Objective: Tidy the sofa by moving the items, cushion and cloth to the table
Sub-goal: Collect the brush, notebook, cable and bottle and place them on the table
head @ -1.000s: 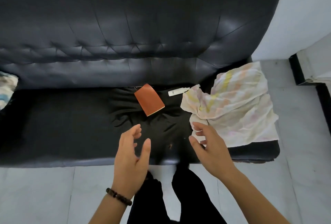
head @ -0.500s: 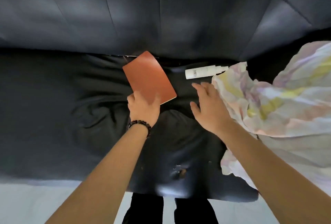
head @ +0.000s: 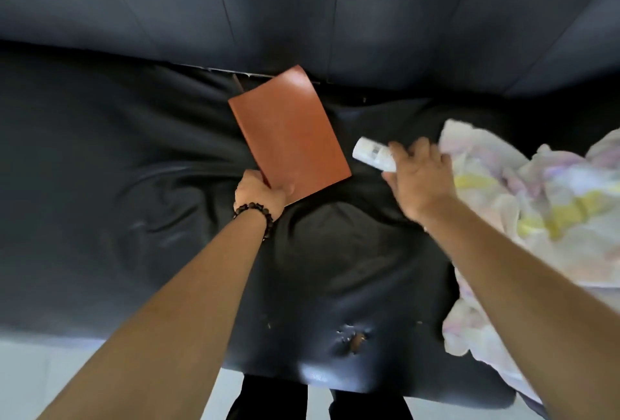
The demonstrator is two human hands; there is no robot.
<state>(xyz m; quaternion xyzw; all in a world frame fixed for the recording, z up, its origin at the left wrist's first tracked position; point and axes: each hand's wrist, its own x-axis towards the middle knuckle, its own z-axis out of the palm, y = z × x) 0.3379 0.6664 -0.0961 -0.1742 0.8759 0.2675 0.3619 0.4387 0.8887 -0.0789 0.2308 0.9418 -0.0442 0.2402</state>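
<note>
Right hand covers one end of the bottle, left hand a corner of the book; cloth runs off the right edge.

I see a black leather sofa, its seat creased, with a torn patch at the front edge. A crumpled pale cloth striped yellow and pink lies on the right of the seat, spilling over the front.

On my feed the sofa reads as black leather or vinyl, I can't tell which: smooth, dull sheen, creased seat, flaked open at a tear on the near edge. The notebook has a smooth matt brown cover. The bottle is white plastic; the cloth on the right, soft crumpled fabric.
</note>
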